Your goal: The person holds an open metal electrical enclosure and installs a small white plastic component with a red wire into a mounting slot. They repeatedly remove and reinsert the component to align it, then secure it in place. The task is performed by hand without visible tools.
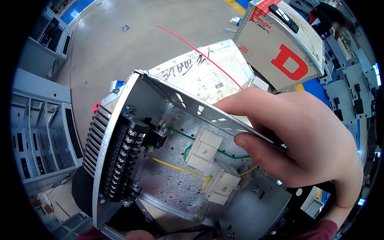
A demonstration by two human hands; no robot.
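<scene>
A grey sheet-metal box (pixel 164 184), open toward me, is tilted in front of me. My right hand (pixel 308 136) grips its far top edge, thumb on the inside and fingers over the outside. Inside, a black terminal block (pixel 120 164) with rows of screws lines the left wall. Two cream plastic blocks (pixel 205 149) are fixed to the perforated base, with a green wire (pixel 182 133) and a yellow wire (pixel 180 168) running to them. Only a sliver of my left hand (pixel 140 235) shows at the box's lower edge; its fingers are hidden.
A thin red wire (pixel 200 53) arcs up from behind my right hand, above a white carton (pixel 188 72) with handwriting. Behind stands a large pale case (pixel 260 48) with red markings, a black handheld device on top. Metal cabinets (pixel 44 132) line the left; another person (pixel 334 20) is far right.
</scene>
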